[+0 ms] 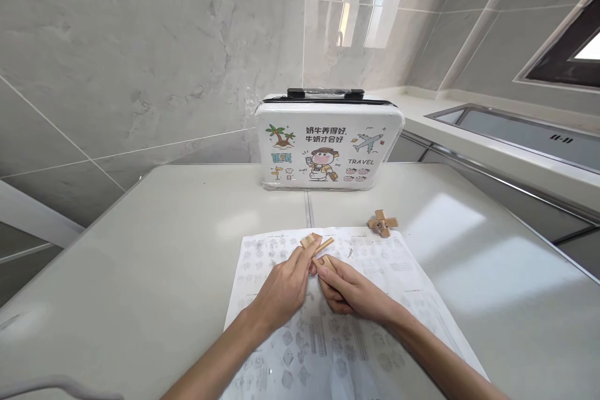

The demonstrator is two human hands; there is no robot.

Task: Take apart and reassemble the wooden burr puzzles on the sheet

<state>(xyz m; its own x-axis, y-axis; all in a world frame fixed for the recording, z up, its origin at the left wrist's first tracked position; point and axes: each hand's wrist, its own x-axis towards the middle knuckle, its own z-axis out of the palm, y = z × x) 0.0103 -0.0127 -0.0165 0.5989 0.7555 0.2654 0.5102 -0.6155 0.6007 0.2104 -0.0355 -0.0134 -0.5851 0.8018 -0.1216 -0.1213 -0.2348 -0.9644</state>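
Together, your left hand [284, 287] and right hand [349, 287] angle inward, fingers curled closed around small wooden pieces [323, 249] above the printed sheet's [328, 350] upper part.

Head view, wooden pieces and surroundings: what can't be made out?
- Wooden pieces, head view: full shape and count hidden by fingers of left hand and right hand.
- Printed sheet, head view: print too small and blurred.
- Wooden cross, head view: dark mark too small.
- Gray strip, head view: cut off by bottom-left edges.
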